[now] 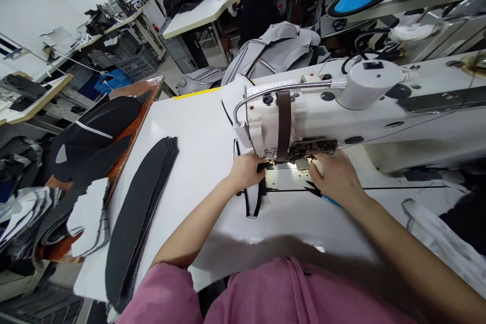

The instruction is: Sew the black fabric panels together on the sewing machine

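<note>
A white sewing machine (266, 126) stands before me, its lamp lighting the metal plate (284, 177) under the head. At the left of that plate, my left hand (246, 171) is closed on a narrow black-and-white fabric piece (253, 202), whose lower end hangs toward me. My right hand (337, 176) is at the plate's right side, fingers curled under the head; what they pinch is hidden. Below it are thread snips (331, 200) with a blue handle and dark blades pointing left. I cannot tell whether the right palm touches them.
A stack of dark curved panels (140, 217) lies on the white table to the left. Beyond it, a brown board (146, 106) carries more cut pieces. Grey fabric parts (281, 50) are heaped behind the machine. White cloth (444, 233) lies at right. A person (256, 0) stands at the back.
</note>
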`<state>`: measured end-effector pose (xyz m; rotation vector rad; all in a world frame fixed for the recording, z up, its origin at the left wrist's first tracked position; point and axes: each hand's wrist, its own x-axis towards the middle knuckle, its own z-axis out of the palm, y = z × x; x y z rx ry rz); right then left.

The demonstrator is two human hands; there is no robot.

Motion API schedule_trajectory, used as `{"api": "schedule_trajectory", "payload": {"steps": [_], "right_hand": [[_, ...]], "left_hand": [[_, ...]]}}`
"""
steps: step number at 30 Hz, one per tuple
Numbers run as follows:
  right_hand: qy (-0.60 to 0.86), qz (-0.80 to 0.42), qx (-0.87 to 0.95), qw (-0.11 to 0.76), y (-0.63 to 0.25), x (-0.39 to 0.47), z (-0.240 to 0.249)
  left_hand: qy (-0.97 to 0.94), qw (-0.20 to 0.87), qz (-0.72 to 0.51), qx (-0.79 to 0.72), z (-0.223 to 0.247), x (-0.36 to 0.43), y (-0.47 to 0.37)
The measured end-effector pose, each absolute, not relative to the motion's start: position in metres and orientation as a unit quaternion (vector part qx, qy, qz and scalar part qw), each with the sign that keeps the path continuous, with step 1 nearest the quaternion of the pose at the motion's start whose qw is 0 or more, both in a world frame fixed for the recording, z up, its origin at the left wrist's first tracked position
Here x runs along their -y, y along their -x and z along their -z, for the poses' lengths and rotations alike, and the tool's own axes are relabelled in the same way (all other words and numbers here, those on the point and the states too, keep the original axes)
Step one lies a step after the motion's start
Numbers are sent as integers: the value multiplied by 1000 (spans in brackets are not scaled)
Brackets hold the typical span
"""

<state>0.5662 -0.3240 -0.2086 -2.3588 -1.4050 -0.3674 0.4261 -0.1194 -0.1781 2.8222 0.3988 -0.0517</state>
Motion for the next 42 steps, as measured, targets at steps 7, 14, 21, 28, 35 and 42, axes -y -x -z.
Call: {"api": "schedule_trajectory", "payload": {"steps": [7,14,21,28,35,42], "right_hand": [[776,120,564,257,-494,293,210],[723,88,638,251,-489,263,234],[670,53,700,240,-519,294,222],[663,30,705,249,-524,295,225],[664,-4,714,223,-528,294,219],[686,-14,699,201,-533,292,212]], "left_hand": [[-962,202,13,-182,184,106,-433],[-989,74,94,-87,172,113,-434],[-994,-15,97,-50,171,139,-425],[-986,27,128,-100,161,155,-422],[-983,36,110,-141,166,169,-416],[-979,38,113,-166,173,171,-424]]}}
